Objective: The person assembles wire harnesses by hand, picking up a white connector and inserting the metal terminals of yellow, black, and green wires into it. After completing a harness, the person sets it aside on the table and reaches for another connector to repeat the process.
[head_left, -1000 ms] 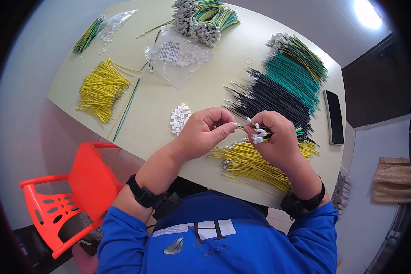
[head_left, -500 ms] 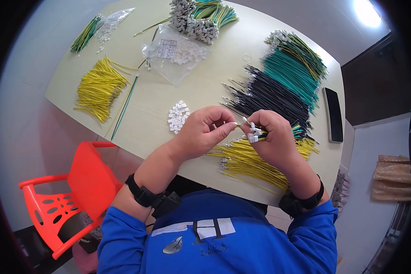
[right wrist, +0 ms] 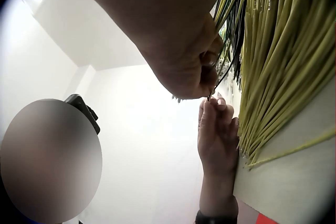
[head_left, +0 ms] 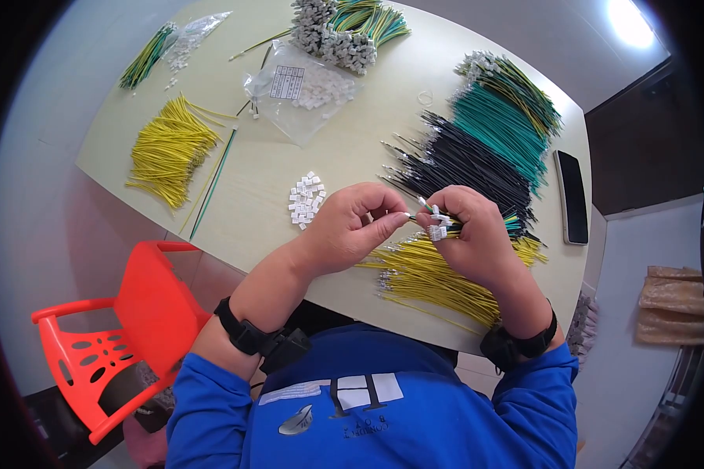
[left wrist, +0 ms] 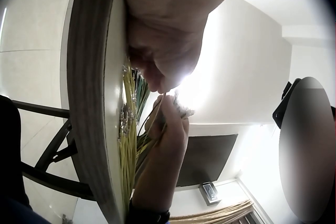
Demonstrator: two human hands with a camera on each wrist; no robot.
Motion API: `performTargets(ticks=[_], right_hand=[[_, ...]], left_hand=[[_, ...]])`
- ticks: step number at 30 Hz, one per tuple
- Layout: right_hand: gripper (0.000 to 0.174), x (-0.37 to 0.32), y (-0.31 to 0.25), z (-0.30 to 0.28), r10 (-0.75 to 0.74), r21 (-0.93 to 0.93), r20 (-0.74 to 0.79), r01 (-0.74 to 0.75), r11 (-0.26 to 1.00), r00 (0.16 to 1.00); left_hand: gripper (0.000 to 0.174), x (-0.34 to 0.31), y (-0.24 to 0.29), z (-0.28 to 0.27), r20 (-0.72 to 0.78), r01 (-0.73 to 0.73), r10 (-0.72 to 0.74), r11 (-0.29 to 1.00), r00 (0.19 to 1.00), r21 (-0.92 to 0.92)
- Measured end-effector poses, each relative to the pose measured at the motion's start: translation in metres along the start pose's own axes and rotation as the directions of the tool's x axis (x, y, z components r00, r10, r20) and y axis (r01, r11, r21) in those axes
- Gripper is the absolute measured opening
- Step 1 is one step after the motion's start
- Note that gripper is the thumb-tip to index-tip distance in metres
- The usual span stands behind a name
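Note:
In the head view my left hand (head_left: 360, 227) pinches a small piece at the tip of thin wires between thumb and forefinger. Close on its right, my right hand (head_left: 473, 234) grips several wires fitted with white connectors (head_left: 440, 223), which stick out by the thumb. The wires run between the two sets of fingertips. In the left wrist view, the right hand (left wrist: 170, 124) holds wires that trail down past the palm. The right wrist view has the left hand (right wrist: 216, 134) meeting the other at a dark wire; the pinched piece is mostly hidden.
Loose white housings (head_left: 307, 201) lie left of the hands. Yellow wires (head_left: 438, 277), black wires (head_left: 473, 164) and green wires (head_left: 501, 129) are spread at the right, beside a phone (head_left: 571, 197). A plastic bag (head_left: 301, 94) lies farther back; a red chair (head_left: 152, 305) stands at the left.
Both hands stay close together with slight shifts of the fingers. The connectors at my right hand have turned a little.

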State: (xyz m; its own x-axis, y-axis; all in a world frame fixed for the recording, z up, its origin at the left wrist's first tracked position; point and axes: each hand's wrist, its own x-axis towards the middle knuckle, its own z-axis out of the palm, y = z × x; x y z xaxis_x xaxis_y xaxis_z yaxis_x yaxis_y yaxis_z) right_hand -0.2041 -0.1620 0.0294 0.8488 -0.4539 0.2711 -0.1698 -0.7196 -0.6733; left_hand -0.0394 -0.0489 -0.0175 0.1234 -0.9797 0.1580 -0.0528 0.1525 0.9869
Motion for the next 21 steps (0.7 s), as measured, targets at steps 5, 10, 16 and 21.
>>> performTargets(ticks=[5,10,16,21], right_hand=[[0.021,-0.0006,0.0007,-0.0001,-0.005,-0.014,0.033,0.006,1.000,0.999],[0.021,-0.0012,-0.0014,0.0048,-0.053,0.006,0.001,0.053,0.999,0.999],[0.023,-0.0022,0.0002,0.0072,-0.077,-0.011,0.016,0.077,0.997,0.997],[0.024,-0.0038,0.0020,0.0088,-0.084,-0.029,0.029,0.085,0.996,0.996]], left_hand=[[0.004,-0.0011,0.0023,0.0006,-0.005,0.005,-0.005,1.000,1.000,-0.001],[0.005,-0.0016,0.0045,0.0014,-0.003,0.017,-0.017,1.000,1.000,0.007],[0.005,-0.0031,0.0040,0.0020,-0.010,-0.008,0.009,1.000,1.000,0.027],[0.005,-0.0033,0.0008,0.0022,-0.011,0.014,-0.014,1.000,1.000,-0.007]])
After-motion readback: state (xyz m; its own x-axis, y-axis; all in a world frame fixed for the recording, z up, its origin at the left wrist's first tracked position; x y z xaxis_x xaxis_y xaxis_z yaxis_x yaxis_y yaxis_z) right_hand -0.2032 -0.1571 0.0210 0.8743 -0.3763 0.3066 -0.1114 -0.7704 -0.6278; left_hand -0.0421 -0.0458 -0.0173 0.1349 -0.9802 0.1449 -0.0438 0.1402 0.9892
